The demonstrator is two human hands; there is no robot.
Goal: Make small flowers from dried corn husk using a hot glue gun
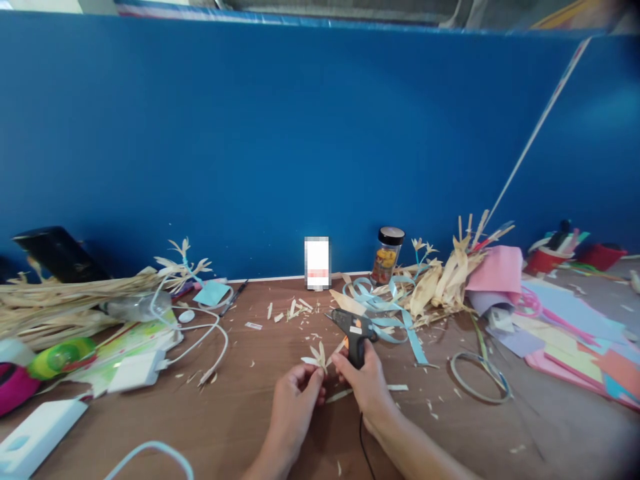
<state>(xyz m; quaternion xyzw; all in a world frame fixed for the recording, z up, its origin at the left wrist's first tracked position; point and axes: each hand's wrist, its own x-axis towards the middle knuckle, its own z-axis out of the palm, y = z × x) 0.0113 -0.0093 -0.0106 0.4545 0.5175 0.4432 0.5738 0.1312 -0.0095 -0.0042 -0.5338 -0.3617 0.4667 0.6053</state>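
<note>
In the head view, the left hand and right hand are close together above the brown bench, well in front of its back edge. The left hand's grip pinches a small pale flower of dried husk between thumb and fingers, petals pointing away from the person. The right hand's grip is wrapped around the handle of a black glue gun with an orange trigger; its nozzle points toward the back edge and leftward. The flower is just left of the gun.

Pale scraps of husk lie between the hands and the back edge. A clear jar with a black lid stands at that edge, near a curled light-blue satin ribbon and a bundle of dried husks. Sheets of coloured paper spread toward the bench's right edge; a white rectangular adapter lies toward its left edge.
</note>
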